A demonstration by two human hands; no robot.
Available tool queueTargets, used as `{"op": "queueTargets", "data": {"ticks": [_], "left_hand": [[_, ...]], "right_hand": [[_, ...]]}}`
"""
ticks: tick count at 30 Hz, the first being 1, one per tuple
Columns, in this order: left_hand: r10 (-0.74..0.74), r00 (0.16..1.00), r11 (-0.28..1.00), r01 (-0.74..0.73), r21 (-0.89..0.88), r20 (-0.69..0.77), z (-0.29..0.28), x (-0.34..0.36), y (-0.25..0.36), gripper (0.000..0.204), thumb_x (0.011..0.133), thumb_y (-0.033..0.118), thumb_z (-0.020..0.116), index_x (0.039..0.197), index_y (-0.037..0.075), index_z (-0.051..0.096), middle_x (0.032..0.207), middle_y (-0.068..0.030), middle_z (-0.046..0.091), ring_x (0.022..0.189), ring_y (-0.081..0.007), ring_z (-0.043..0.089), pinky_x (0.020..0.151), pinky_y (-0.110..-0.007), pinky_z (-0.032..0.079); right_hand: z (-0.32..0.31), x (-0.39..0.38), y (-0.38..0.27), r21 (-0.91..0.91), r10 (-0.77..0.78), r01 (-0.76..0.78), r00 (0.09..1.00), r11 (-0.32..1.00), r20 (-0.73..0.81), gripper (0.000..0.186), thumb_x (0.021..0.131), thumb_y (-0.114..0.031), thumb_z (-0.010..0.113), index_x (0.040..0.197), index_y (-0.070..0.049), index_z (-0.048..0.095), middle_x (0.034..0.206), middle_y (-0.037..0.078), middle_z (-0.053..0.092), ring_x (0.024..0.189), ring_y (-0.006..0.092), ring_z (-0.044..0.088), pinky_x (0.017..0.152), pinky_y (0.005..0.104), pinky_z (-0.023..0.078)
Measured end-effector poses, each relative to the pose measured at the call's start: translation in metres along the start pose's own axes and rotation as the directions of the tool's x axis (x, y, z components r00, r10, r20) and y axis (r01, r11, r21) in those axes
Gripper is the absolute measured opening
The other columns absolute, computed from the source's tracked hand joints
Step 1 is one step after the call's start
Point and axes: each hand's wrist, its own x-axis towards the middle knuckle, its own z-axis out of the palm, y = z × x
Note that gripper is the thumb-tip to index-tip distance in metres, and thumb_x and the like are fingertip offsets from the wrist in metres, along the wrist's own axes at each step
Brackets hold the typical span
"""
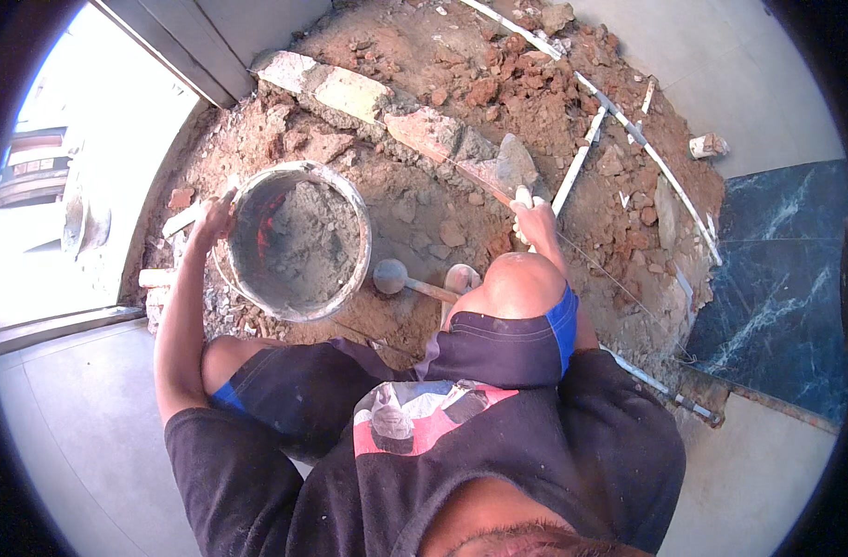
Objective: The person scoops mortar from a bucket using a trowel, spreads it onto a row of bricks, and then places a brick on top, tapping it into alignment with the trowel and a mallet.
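A round bucket (361, 251) holding grey mortar (317, 243) stands on the dirt in front of me, to the left. My left hand (217, 219) is closed on its left rim. Out to the right, my right hand (535, 223) is closed around a trowel, its grey, mortar-caked blade (516, 162) pointing away from me. That blade is at the near end of a low row of mortared bricks (352, 94). A thin string (619, 284) runs along the row and past my right hand. Between my knees lies a round-headed tool (389, 276) with a wooden handle.
White pipes (580, 160) cross the broken soil at the right. Rubble (498, 93) lies behind the bricks. Dark blue marbled slabs (776, 288) are at far right. A doorway (90, 186) opens at left, with pale floor tiles (80, 418) nearer me.
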Motion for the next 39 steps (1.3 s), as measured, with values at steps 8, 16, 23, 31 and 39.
{"op": "queueTargets", "data": {"ticks": [8, 16, 23, 31, 39], "left_hand": [[0.025, 1.0, 0.999, -0.025, 0.047, 0.001, 0.001, 0.007, -0.006, 0.07, 0.091, 0.062, 0.048, 0.063, -0.001, 0.058, 0.054, -0.0112, 0.055, 0.05, -0.0208, 0.057, 0.049, -0.04, 0.047], [-0.01, 0.999, 0.996, 0.014, -0.086, 0.042, 0.002, 0.001, -0.002, 0.062, 0.089, 0.06, 0.053, 0.079, -0.001, 0.06, 0.06, -0.0083, 0.055, 0.052, -0.0199, 0.055, 0.048, -0.037, 0.044], [-0.061, 0.996, 0.993, 0.067, -0.102, 0.058, 0.002, 0.009, -0.01, 0.062, 0.088, 0.062, 0.055, 0.086, 0.001, 0.059, 0.069, -0.0087, 0.056, 0.06, -0.0189, 0.054, 0.049, -0.038, 0.043], [-0.113, 0.992, 0.993, 0.114, -0.024, 0.051, 0.0, 0.003, 0.005, 0.065, 0.088, 0.062, 0.054, 0.099, -0.001, 0.062, 0.081, -0.0118, 0.061, 0.073, -0.0238, 0.061, 0.062, -0.042, 0.053], [-0.018, 1.0, 0.999, 0.018, 0.042, -0.002, -0.001, 0.009, -0.003, 0.067, 0.091, 0.062, 0.049, 0.067, 0.0, 0.059, 0.054, -0.0093, 0.054, 0.05, -0.021, 0.056, 0.05, -0.038, 0.047]], "right_hand": [[0.047, 0.01, -0.006, 0.165, -0.062, 0.041, 0.99, 0.986, 0.126, 0.031, 0.082, -0.027, 0.069, 0.088, 0.002, 0.064, 0.065, 0.012, 0.065, 0.051, 0.0212, 0.063, 0.048, 0.0381, 0.05], [0.064, 0.015, -0.008, 0.122, -0.114, 0.104, 0.991, 0.987, 0.077, 0.022, 0.085, -0.022, 0.068, 0.087, -0.001, 0.061, 0.062, 0.004, 0.059, 0.047, 0.0139, 0.056, 0.039, 0.0303, 0.043], [0.063, 0.026, -0.015, 0.087, -0.143, 0.134, 0.983, 0.987, 0.112, 0.021, 0.085, -0.021, 0.067, 0.088, -0.001, 0.061, 0.064, 0.005, 0.06, 0.049, 0.0145, 0.058, 0.041, 0.0313, 0.045], [0.062, 0.043, -0.042, 0.035, -0.173, 0.169, 0.957, 0.985, 0.231, 0.026, 0.083, -0.026, 0.068, 0.083, 0.0, 0.064, 0.064, 0.008, 0.064, 0.051, 0.0176, 0.062, 0.047, 0.033, 0.05], [0.042, 0.021, -0.071, 0.416, -0.113, -0.09, 0.892, 0.905, 0.438, 0.026, 0.084, -0.027, 0.068, 0.095, -0.004, 0.065, 0.068, 0.004, 0.062, 0.049, 0.0113, 0.057, 0.041, 0.0254, 0.046]]}}
